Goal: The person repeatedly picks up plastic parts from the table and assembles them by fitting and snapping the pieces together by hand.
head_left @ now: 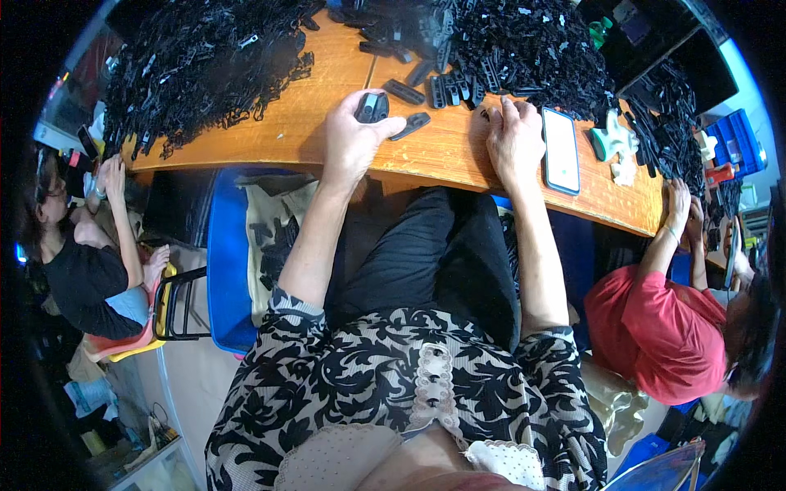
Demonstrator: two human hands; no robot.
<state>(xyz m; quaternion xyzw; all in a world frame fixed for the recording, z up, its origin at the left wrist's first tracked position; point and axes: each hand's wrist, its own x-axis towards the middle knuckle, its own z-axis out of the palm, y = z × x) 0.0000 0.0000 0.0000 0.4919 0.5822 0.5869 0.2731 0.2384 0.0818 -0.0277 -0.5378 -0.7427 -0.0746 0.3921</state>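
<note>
Apparently for easy reach, loose black pieces (403, 92) lay on the wooden table (446, 151) between two dark heaps (532, 53), where the left hand (352, 135) was curled round a black plastic part (372, 107), seemingly to steady it. Beside the phone (561, 151), the right hand (516, 139) rested half curled, its fingers hiding whether it gripped anything, so I couldn't tell; the heaps' far ends ran out of view

The wooden counter (449, 151) bears large heaps of small black plastic parts (524, 53). A smartphone (562, 151) lies near its front edge.
</note>
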